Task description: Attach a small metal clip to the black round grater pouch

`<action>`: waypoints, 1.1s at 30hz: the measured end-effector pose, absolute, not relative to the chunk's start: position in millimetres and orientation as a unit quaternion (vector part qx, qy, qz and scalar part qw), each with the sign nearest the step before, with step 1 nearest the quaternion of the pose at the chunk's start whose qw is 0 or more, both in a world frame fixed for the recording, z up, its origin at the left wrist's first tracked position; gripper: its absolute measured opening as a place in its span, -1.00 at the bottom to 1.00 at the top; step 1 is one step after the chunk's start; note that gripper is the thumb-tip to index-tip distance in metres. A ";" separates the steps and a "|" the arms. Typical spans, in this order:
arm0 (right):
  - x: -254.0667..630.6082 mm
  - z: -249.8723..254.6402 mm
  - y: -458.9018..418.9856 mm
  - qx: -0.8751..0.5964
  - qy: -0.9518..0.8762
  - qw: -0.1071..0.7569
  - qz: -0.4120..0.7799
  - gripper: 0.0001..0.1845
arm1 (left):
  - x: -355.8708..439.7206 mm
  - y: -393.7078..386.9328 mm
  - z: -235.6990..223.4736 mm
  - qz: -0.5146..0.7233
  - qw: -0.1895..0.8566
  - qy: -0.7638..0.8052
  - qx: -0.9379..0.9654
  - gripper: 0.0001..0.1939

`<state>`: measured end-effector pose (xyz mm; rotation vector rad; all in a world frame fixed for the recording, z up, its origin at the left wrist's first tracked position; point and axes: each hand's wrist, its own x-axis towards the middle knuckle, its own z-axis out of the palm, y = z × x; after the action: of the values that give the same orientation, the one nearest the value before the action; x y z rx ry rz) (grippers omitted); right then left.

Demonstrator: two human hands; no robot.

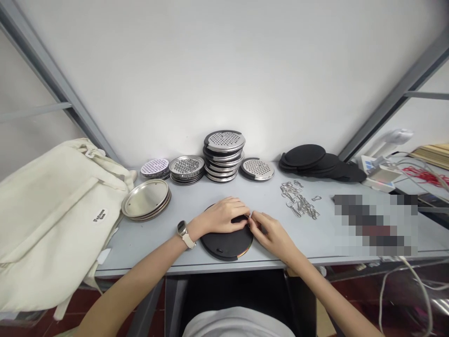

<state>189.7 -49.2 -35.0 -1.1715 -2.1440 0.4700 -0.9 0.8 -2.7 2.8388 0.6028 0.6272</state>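
A black round disc [224,244] lies near the table's front edge, with a small slot and a thin coloured strip along its lower right rim. My left hand [224,216] rests on top of it, fingers over the far side, holding it down. At the disc's upper right edge, my right hand [265,230] pinches what looks like a small metal clip [249,217], mostly hidden by the fingertips. To the right, a loose heap of metal snap clips [302,206] is spread on the table.
Along the wall stand stacks of round metal graters [224,140], a single grater [257,168], plain metal discs [145,199] and black round covers [305,155]. A cream bag [59,210] fills the left side. Cables and a blurred dark item [377,227] are at right.
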 end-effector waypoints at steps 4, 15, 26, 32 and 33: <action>190.3 -35.4 -49.3 -0.445 -0.816 0.323 0.179 -0.77 | -0.7 0.7 -3.1 0.209 0.090 0.202 0.953 -0.92; 190.0 -34.0 -49.7 -0.438 -0.814 0.333 0.186 -0.77 | -1.0 -0.4 -1.1 0.212 0.092 0.198 0.952 -0.89; 187.9 -33.2 -48.4 -0.435 -0.820 0.310 0.207 -0.78 | -1.6 0.9 -1.6 0.210 0.083 0.201 0.953 -0.90; 188.8 -33.9 -49.4 -0.443 -0.815 0.319 0.191 -0.78 | -1.1 0.5 -1.3 0.209 0.075 0.197 0.955 -0.90; 189.0 -34.3 -49.8 -0.442 -0.815 0.323 0.188 -0.79 | -0.9 0.4 -1.3 0.209 0.075 0.195 0.955 -0.90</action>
<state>189.0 -49.8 -34.3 -1.1604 -2.1389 0.4941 -0.9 0.4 -1.3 2.8667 0.5860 0.6273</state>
